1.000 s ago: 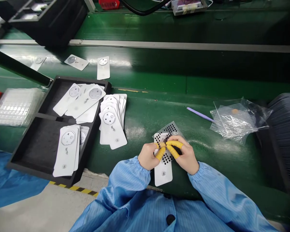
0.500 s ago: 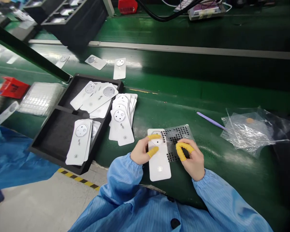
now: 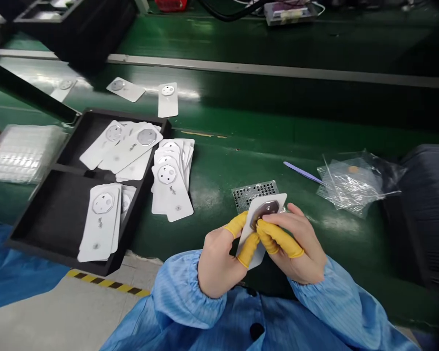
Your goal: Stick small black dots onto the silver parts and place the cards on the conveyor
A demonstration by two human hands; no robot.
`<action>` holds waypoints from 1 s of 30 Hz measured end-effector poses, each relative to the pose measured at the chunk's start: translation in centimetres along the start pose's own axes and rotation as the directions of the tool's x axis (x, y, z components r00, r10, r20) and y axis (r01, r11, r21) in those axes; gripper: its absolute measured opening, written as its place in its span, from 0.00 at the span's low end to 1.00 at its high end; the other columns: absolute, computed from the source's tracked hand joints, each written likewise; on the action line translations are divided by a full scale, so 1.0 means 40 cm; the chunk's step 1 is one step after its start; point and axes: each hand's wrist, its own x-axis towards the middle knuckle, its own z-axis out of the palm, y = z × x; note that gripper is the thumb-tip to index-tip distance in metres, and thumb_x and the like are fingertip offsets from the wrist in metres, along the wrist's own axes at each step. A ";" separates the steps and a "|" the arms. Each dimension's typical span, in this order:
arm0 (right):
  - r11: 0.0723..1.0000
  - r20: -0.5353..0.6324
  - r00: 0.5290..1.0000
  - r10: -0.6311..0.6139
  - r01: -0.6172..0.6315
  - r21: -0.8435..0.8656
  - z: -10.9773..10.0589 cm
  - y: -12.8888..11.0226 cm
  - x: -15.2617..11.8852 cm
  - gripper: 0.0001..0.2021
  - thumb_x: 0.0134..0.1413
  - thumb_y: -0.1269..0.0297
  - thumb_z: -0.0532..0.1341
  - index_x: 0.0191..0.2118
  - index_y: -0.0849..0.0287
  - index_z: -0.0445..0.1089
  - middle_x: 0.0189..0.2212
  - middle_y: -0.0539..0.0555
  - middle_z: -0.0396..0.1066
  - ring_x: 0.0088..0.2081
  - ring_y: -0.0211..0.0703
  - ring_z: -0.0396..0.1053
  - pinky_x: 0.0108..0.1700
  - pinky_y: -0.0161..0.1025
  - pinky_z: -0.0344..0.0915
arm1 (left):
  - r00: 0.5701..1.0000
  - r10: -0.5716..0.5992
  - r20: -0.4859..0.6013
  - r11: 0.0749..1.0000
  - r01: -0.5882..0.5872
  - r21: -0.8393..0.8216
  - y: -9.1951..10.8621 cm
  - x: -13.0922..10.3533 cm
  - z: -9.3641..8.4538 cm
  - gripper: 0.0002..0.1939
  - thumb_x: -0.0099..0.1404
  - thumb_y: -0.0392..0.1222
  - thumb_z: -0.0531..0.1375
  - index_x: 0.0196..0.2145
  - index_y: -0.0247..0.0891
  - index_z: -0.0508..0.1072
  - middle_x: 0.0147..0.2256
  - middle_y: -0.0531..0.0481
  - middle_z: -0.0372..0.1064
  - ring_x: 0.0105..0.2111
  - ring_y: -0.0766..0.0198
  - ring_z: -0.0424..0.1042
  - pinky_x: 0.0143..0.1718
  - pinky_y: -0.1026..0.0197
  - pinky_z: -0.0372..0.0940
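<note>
My left hand (image 3: 225, 253), with yellow finger covers, grips a white panel (image 3: 256, 258) by its left edge, tilted up off the bench. The panel's round dark recess (image 3: 265, 209) faces my right hand (image 3: 296, 243). The covered fingertips of my right hand are pinched together at that recess; whatever is between them is too small to make out. Behind the panel a clear sheet of small black dots (image 3: 254, 192) lies on the green bench, partly covered by the panel. A stack of white panels (image 3: 173, 183) stands to the left.
A black divided tray (image 3: 64, 214) holds more panels. Purple tweezers (image 3: 303, 173) and crumpled clear bags (image 3: 351, 187) lie at the right, near a dark bin (image 3: 424, 209). Three panels sit beyond the tray, and clear plastic trays (image 3: 24, 153) at the far left.
The panel that lay flat is now lifted and tilted in my left hand. My right hand has moved from the dotted sheet to the panel's recess. The view has shifted right.
</note>
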 end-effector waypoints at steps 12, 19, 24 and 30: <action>0.992 0.119 0.989 -0.093 0.103 -0.079 -0.018 0.021 -0.018 0.25 0.57 0.71 0.55 0.61 0.54 0.58 0.53 0.59 0.69 0.53 0.51 0.68 0.58 0.58 0.62 | 0.995 0.086 -0.052 0.992 -0.081 0.101 -0.010 -0.015 0.020 0.20 0.58 0.32 0.62 0.49 0.38 0.71 0.39 0.46 0.77 0.35 0.60 0.78 0.35 0.65 0.74; 0.950 0.335 0.929 -0.160 0.237 -0.204 -0.028 0.019 -0.009 0.28 0.52 0.76 0.54 0.60 0.63 0.58 0.63 0.67 0.52 0.62 0.61 0.56 0.57 0.62 0.60 | 0.999 0.012 0.036 0.998 -0.014 0.069 -0.024 -0.019 0.013 0.17 0.59 0.32 0.61 0.48 0.34 0.71 0.42 0.43 0.77 0.39 0.56 0.78 0.39 0.62 0.74; 0.973 0.372 0.925 -0.072 0.146 -0.177 -0.022 0.009 -0.014 0.34 0.52 0.79 0.50 0.65 0.61 0.48 0.64 0.63 0.52 0.63 0.60 0.53 0.57 0.63 0.60 | 0.998 -0.036 0.045 0.997 0.033 0.068 -0.036 -0.021 0.015 0.10 0.58 0.33 0.61 0.39 0.35 0.74 0.36 0.45 0.78 0.31 0.58 0.79 0.31 0.62 0.75; 0.996 0.170 0.983 -0.073 0.065 0.053 -0.011 0.013 -0.029 0.29 0.56 0.75 0.51 0.65 0.60 0.51 0.66 0.60 0.49 0.63 0.60 0.54 0.57 0.63 0.62 | 0.997 -0.075 0.026 0.983 0.078 -0.166 -0.006 -0.012 0.018 0.14 0.58 0.32 0.63 0.43 0.38 0.75 0.44 0.46 0.77 0.42 0.57 0.77 0.44 0.62 0.74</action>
